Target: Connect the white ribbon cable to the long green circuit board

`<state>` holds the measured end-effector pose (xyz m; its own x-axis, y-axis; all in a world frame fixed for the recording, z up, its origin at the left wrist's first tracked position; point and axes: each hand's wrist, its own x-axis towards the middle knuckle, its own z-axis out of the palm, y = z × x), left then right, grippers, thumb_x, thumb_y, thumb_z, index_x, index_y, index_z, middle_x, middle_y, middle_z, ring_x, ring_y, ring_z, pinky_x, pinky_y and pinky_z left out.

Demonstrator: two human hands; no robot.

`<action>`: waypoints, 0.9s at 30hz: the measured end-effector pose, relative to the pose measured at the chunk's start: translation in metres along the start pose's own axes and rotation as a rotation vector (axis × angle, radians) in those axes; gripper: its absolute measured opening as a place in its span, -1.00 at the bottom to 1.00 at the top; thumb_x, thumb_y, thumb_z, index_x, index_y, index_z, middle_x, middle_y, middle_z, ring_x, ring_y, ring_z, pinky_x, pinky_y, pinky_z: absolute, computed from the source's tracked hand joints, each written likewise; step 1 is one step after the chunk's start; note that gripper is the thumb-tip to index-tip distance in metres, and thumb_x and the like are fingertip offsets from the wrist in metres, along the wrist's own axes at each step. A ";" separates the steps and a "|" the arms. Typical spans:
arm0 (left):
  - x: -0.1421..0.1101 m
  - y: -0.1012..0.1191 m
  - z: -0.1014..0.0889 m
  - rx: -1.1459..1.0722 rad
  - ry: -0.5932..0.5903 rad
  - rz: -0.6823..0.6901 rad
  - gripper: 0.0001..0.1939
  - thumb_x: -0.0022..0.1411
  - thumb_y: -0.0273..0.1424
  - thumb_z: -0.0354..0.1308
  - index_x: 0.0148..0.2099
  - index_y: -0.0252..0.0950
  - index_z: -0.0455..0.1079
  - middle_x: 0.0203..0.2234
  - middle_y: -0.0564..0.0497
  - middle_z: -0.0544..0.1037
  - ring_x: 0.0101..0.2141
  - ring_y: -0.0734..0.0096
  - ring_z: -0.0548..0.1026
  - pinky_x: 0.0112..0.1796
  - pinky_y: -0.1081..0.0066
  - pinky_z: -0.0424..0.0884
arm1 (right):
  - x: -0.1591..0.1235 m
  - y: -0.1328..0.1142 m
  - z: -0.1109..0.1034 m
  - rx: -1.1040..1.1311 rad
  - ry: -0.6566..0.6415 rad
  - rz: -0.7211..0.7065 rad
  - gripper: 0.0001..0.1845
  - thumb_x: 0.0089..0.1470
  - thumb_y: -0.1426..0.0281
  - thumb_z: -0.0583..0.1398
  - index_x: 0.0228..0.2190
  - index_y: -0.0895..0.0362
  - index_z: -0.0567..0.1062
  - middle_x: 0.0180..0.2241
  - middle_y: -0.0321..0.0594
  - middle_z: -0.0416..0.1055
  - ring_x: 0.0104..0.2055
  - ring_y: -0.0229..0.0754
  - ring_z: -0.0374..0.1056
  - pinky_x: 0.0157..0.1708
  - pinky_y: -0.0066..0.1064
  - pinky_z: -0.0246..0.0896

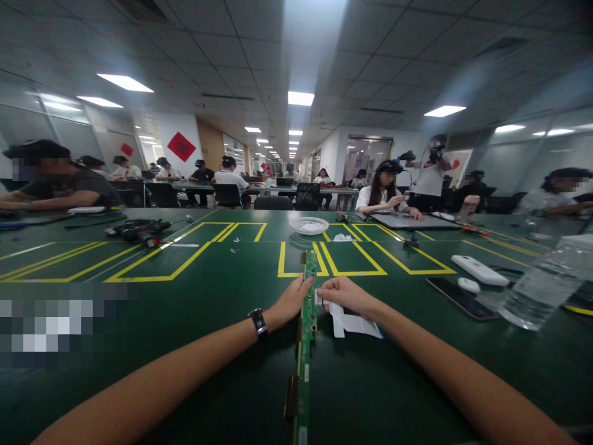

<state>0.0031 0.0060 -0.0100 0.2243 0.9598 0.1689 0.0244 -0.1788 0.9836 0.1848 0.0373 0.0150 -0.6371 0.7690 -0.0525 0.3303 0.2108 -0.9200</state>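
A long, narrow green circuit board [304, 352] runs toward me over the table, with gold-brown flexible tabs along its left edge. Near its far end, my left hand [291, 301] is closed around it, thumb on top. On the other side, my right hand [345, 293] pinches the end of a white flat ribbon cable [359, 324] at a small pale connector [319, 297] on the board's right edge. Whether the cable end sits inside the connector cannot be told. The rest of the cable hangs folded below my right hand, showing a blue tip.
A white openwork basket [309, 227] stands beyond the board on the green table [222, 383], among yellow tape outlines. Black tools [139, 232] lie left. To the right are a phone [458, 298], a white case [479, 270] and a water bottle [540, 290]. People sit around.
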 end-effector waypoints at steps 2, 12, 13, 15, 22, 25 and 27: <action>0.000 0.000 0.000 0.003 0.007 -0.010 -0.60 0.23 -0.07 -0.02 -0.15 -0.33 0.28 -0.41 0.04 0.42 -0.41 0.41 0.38 -0.38 0.42 0.30 | 0.000 0.000 0.000 -0.021 -0.001 -0.025 -0.60 0.02 0.10 0.18 -0.54 0.21 0.45 -0.60 -0.29 0.44 -0.65 -0.42 0.16 -0.65 -0.56 -0.06; -0.003 0.005 0.001 -0.013 0.001 -0.054 -0.59 0.22 -0.06 -0.01 -0.12 -0.32 0.24 -0.45 0.06 0.39 -0.46 0.43 0.36 -0.43 0.44 0.28 | 0.001 0.001 0.004 -0.032 0.010 -0.032 -0.60 0.03 0.10 0.17 -0.53 0.20 0.46 -0.57 -0.29 0.45 -0.63 -0.42 0.17 -0.63 -0.57 -0.04; -0.003 0.005 0.001 -0.003 0.002 -0.050 -0.59 0.22 -0.06 -0.02 -0.13 -0.32 0.25 -0.45 0.07 0.39 -0.46 0.44 0.36 -0.42 0.44 0.28 | 0.001 0.001 0.004 -0.037 0.007 -0.035 -0.60 0.03 0.10 0.17 -0.53 0.21 0.46 -0.57 -0.28 0.45 -0.63 -0.41 0.18 -0.63 -0.57 -0.03; -0.003 0.005 0.002 0.018 -0.004 -0.039 -0.60 0.23 -0.07 -0.03 -0.14 -0.32 0.25 -0.44 0.06 0.39 -0.45 0.43 0.36 -0.40 0.44 0.29 | 0.000 -0.001 0.004 -0.046 -0.005 -0.042 -0.60 0.02 0.10 0.18 -0.54 0.21 0.46 -0.58 -0.28 0.45 -0.63 -0.41 0.19 -0.63 -0.56 -0.02; -0.002 0.004 0.002 0.017 0.016 -0.004 -0.61 0.24 -0.09 -0.02 -0.09 -0.30 0.26 -0.40 0.04 0.44 -0.41 0.39 0.39 -0.36 0.42 0.31 | 0.001 -0.002 0.009 -0.015 0.014 -0.034 -0.61 0.01 0.11 0.19 -0.58 0.19 0.43 -0.63 -0.31 0.42 -0.67 -0.42 0.15 -0.67 -0.58 -0.05; -0.002 0.003 0.002 -0.009 0.034 0.000 -0.61 0.22 -0.10 0.01 -0.06 -0.29 0.26 -0.42 0.05 0.45 -0.40 0.38 0.40 -0.34 0.42 0.31 | 0.003 -0.002 0.013 0.004 0.054 -0.006 -0.61 0.00 0.11 0.19 -0.58 0.18 0.40 -0.63 -0.32 0.42 -0.70 -0.44 0.09 -0.70 -0.58 -0.11; -0.002 0.003 0.002 -0.028 0.027 -0.001 -0.60 0.22 -0.11 0.02 -0.03 -0.28 0.25 -0.42 0.05 0.45 -0.38 0.37 0.41 -0.32 0.42 0.31 | 0.003 -0.002 0.014 0.018 0.067 0.001 -0.62 -0.01 0.11 0.19 -0.58 0.18 0.39 -0.63 -0.32 0.43 -0.71 -0.43 0.09 -0.71 -0.58 -0.11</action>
<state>0.0048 0.0034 -0.0077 0.1975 0.9656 0.1692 -0.0024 -0.1721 0.9851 0.1727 0.0307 0.0116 -0.5883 0.8082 -0.0279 0.3182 0.1996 -0.9268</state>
